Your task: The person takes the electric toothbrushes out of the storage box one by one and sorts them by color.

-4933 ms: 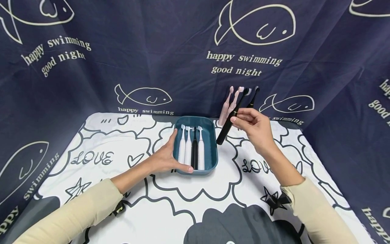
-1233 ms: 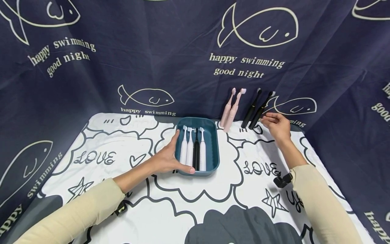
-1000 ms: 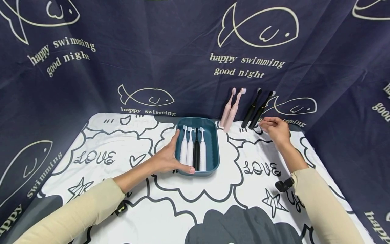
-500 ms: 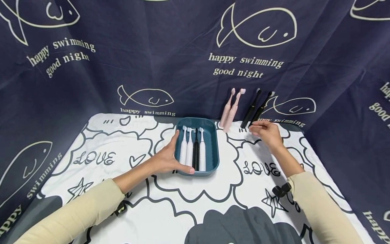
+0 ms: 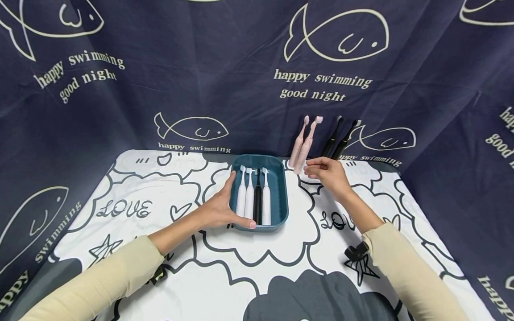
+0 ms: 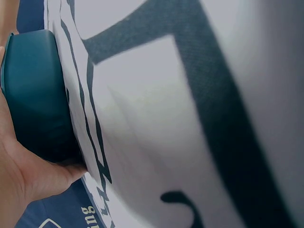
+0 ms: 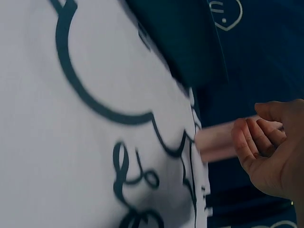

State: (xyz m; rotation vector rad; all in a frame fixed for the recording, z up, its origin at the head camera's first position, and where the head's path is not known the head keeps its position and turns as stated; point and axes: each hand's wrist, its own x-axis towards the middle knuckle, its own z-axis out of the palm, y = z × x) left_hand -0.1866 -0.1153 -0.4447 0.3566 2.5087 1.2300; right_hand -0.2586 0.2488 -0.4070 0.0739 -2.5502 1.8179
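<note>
A doodle-printed white cloth (image 5: pixel 257 252) is covering the bench (image 5: pixel 213 294); a navy fish-print curtain (image 5: pixel 241 89) is hanging behind. The left grip (image 5: pixel 218 208), fingers spread, is touching a teal tray (image 5: pixel 279 191) bearing 4 toothbrushes (image 5: pixel 267 203). Just beside the right grip (image 5: pixel 330 177), its thumb and fingers apart, 2 pink electric toothbrushes (image 5: pixel 306 148) are leaning against the curtain.

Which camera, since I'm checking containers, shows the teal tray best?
The head view: it looks into the tray and shows it almost whole, with four toothbrushes inside. The left wrist view shows mostly its outer wall; the right wrist view, a blurred part cut off at the top.
</note>
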